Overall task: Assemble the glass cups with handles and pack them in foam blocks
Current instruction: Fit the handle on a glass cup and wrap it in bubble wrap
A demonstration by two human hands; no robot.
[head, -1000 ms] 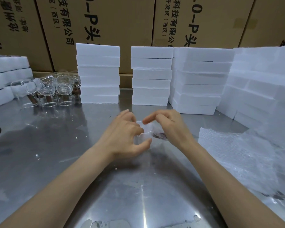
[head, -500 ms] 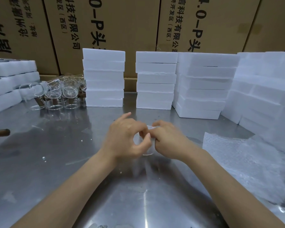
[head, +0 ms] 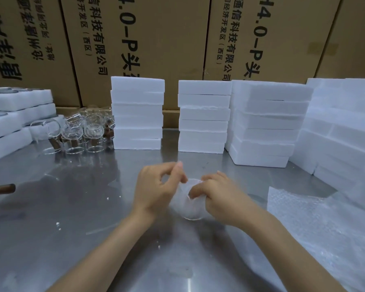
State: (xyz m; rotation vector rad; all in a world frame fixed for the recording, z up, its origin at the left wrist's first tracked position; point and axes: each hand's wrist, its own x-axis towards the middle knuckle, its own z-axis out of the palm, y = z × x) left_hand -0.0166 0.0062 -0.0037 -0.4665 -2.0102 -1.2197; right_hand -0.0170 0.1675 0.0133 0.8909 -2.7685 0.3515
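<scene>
A clear glass cup (head: 190,204) sits low over the steel table (head: 72,228) between my hands, partly wrapped in thin plastic. My right hand (head: 215,192) grips its right side, with fingers curled over the rim. My left hand (head: 158,184) is at its left, thumb and forefinger pinching the wrap near the rim. Several glass cups with brown handles (head: 82,131) stand at the back left. White foam blocks rise in stacks behind: one (head: 137,114), another (head: 203,116), a wider one (head: 266,123).
Bubble wrap sheets (head: 316,224) lie at the right by a large foam pile (head: 341,127). Foam blocks holding packed cups (head: 15,114) stand at the left edge. A loose brown handle (head: 2,189) lies at far left. Cardboard boxes (head: 156,39) wall the back.
My hands closed in on the cup, then my left fingers lifted toward the rim with the wrap. The right hand has shifted onto the cup's right side. The camera tilted down slightly.
</scene>
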